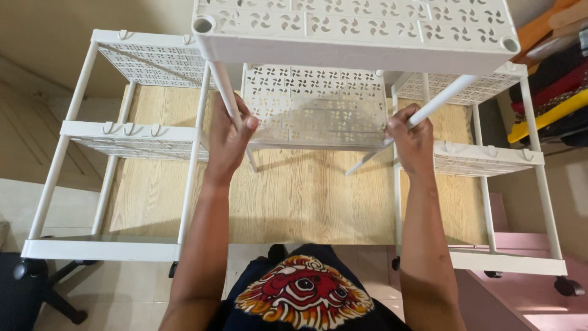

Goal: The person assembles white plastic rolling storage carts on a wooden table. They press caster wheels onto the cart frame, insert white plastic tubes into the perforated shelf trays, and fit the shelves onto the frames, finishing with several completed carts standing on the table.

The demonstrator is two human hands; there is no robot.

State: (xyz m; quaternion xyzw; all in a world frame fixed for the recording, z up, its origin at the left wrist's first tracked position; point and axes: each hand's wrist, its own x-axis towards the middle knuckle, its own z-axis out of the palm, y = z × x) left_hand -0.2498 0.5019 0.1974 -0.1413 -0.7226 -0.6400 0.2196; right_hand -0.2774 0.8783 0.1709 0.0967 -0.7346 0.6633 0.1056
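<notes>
Head view: looking down over both forearms at white plastic shelving above a wooden table.
Left hand (228,140): fingers wrapped fully round a white pole, thumb tip pressed on its side; the grip is closed.
Left pole (222,83): slants up and to the left from the left hand into the near left corner of the top shelf.
Right hand (411,140): fingers curled closed round a second white pole, knuckles toward the camera.
Right pole (442,98): slants up and to the right from the right hand to the underside of the top shelf, near its right corner.
Top shelf (352,40): white tray with a pinwheel cut-out pattern and a round socket at each near corner; nearest the camera, upper middle of the frame, held off the table.
Lower shelf (315,107): same pattern, between the two hands, below the top shelf.
Left rack (131,132): white frame with perforated shelves and small hooks along its front rail, standing to the left, apart from the held unit.
Right rack (490,159): matching frame standing to the right, just beside the right hand.
Wooden table (306,196): light wood grain, beneath the held shelves.
Office chair base (52,285): black, on the floor at lower left.
Folded cloth (554,92): stacked in red, yellow and orange at the right edge.
</notes>
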